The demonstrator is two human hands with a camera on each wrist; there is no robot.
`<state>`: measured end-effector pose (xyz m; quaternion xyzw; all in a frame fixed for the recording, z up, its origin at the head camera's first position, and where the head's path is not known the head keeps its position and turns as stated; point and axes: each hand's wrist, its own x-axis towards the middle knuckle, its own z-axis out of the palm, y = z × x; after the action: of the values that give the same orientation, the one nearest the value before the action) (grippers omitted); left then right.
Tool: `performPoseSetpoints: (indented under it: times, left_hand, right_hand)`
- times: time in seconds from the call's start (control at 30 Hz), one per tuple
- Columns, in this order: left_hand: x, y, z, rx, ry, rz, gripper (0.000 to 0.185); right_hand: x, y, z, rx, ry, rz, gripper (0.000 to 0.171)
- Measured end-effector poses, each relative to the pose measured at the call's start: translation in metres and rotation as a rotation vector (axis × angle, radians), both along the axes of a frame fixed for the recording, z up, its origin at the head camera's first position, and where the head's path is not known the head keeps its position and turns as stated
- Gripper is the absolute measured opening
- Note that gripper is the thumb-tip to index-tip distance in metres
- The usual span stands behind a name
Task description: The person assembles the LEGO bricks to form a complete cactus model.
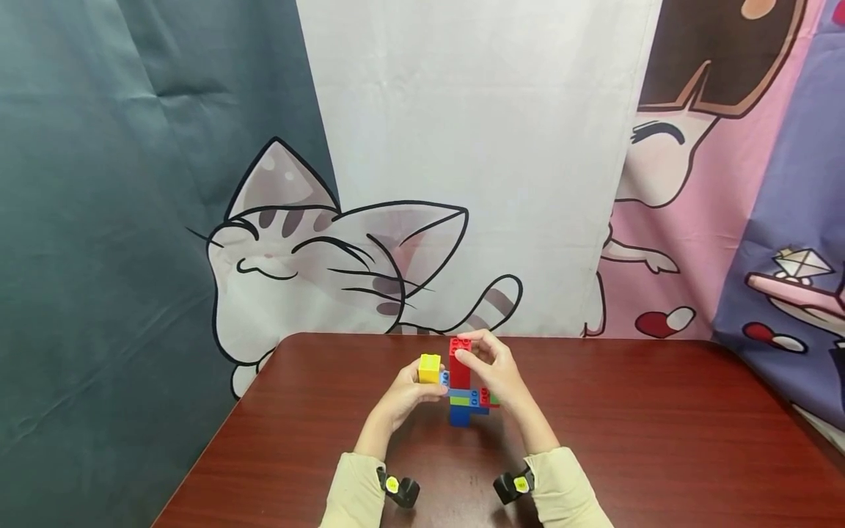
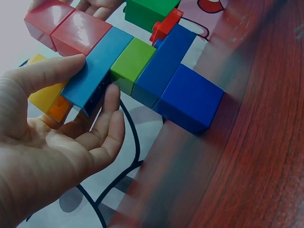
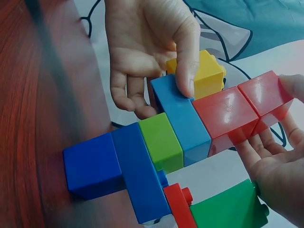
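Note:
A tower of toy building blocks stands before me, a dark blue block (image 3: 92, 167) at its bottom. Above that come a long blue block (image 3: 140, 171), a lime green block (image 3: 161, 141), a lighter blue long block (image 2: 97, 69) and two stacked red blocks (image 3: 227, 116). My left hand (image 1: 403, 400) pinches the lighter blue block's left end, thumb against its side, beside a yellow block (image 1: 430, 369) mounted there. My right hand (image 1: 498, 372) grips the uppermost red block (image 1: 460, 346). A thin red block (image 3: 180, 206) and a green block (image 3: 228, 209) extend on the right.
The tower is over a dark reddish-brown wooden table (image 1: 627, 433). Behind the table's far edge hangs a cloth backdrop (image 1: 482, 147) with a cartoon cat and other figures. Each wrist carries a black strapped camera (image 1: 403, 491).

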<state>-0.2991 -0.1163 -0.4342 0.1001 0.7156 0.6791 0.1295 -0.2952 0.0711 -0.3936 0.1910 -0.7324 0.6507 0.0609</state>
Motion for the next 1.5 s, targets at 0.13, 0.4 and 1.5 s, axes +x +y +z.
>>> performPoseSetpoints:
  times: [0.13,0.4,1.5]
  left_hand:
    - [0.002,0.0,0.0,0.003,0.004,-0.011,0.053]
    - [-0.001,0.0,0.002,0.001,0.019,-0.013,0.052]
    - [0.002,-0.001,-0.001,-0.009,0.035,-0.01,0.06]
  right_hand:
    - [0.002,0.002,0.001,0.019,0.002,-0.014,0.026]
    - [0.0,0.004,0.005,0.056,0.034,0.007,0.025]
    - [0.005,0.003,0.01,0.078,-0.145,0.013,0.034]
